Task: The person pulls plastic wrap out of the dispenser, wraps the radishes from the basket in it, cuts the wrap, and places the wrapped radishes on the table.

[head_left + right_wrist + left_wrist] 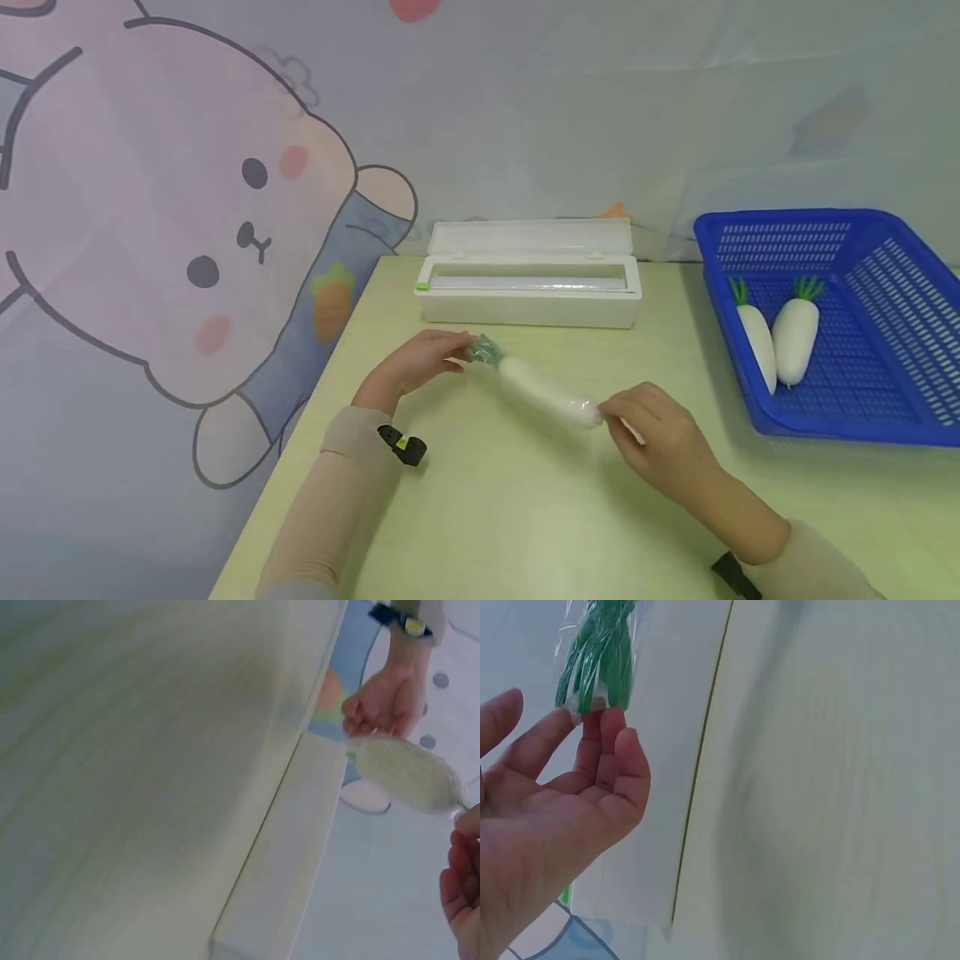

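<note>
A white radish (543,392) with green leaves (600,660), wrapped in clear film, hangs between the two hands above the table, leaf end to the left. With its fingertips the left hand (423,362) holds the film at the leaf end; in the left wrist view its thumb stands apart from the wrap. At the other end, the right hand (663,437) pinches the film at the root tip between thumb and fingers. The right wrist view shows the wrapped radish (405,772) stretched between both hands, the right one partly cut off at the frame's edge.
Behind the hands stands a white cling film box (528,310), lid raised, a film roll (528,283) inside. To the right, a blue plastic basket (847,429) holds two more white radishes, one leaning on its wall. A cartoon-printed cloth (525,125) backs the table (510,517).
</note>
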The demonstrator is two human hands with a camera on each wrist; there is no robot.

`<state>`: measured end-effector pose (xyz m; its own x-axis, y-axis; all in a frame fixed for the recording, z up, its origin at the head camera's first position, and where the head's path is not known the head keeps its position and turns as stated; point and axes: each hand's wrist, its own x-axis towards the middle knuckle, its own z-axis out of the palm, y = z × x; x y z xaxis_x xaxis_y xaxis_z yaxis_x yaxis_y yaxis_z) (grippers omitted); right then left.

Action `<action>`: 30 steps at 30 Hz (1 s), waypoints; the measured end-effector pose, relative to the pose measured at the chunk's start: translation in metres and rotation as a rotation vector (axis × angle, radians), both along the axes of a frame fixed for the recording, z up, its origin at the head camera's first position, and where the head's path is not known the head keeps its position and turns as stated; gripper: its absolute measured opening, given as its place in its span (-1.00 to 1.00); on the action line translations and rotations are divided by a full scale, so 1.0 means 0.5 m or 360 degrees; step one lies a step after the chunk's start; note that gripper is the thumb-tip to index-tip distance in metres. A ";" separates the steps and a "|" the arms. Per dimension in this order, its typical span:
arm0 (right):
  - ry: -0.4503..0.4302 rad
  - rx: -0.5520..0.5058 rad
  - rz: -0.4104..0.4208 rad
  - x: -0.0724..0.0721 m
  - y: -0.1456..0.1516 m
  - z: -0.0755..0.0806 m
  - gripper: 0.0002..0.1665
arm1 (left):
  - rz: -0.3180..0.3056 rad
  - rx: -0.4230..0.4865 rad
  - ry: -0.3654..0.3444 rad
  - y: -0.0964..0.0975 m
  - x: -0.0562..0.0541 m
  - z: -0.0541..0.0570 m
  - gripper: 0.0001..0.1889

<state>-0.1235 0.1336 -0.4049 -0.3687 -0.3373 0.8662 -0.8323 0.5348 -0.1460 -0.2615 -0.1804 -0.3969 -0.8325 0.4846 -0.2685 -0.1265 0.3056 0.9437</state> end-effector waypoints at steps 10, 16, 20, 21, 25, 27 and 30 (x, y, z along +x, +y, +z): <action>-0.0387 -0.0205 -0.0339 0.015 0.066 -0.028 -0.82 | 0.0084 0.0110 0.0232 0.083 0.019 -0.004 -0.57; -0.0643 -0.0370 -0.0502 0.017 0.094 -0.029 -0.80 | 0.0200 0.0117 0.0268 0.130 0.019 -0.010 -0.63; -0.0932 -0.0526 -0.0599 0.010 0.104 -0.026 -0.87 | 0.0196 0.0105 0.0267 0.136 0.024 -0.010 -0.62; -0.0985 -0.0548 -0.0596 0.007 0.104 -0.026 -0.87 | 0.0191 0.0090 0.0272 0.133 0.026 -0.009 -0.62; -0.1061 -0.0520 -0.0584 -0.011 0.094 -0.019 -0.88 | 0.0245 0.0032 0.0248 0.111 0.033 -0.009 -0.62; -0.1065 -0.0501 -0.0570 -0.022 0.085 -0.015 -0.87 | 0.0289 0.0020 0.0229 0.097 0.036 -0.010 -0.63; -0.1056 -0.0503 -0.0571 -0.036 0.069 -0.010 -0.88 | 0.0330 0.0024 0.0215 0.079 0.038 -0.007 -0.63</action>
<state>-0.1413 0.1681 -0.4101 -0.8772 0.1222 0.4642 -0.3057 0.6034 -0.7365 -0.2424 -0.1408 -0.4003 -0.9424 0.3028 -0.1423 -0.0577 0.2719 0.9606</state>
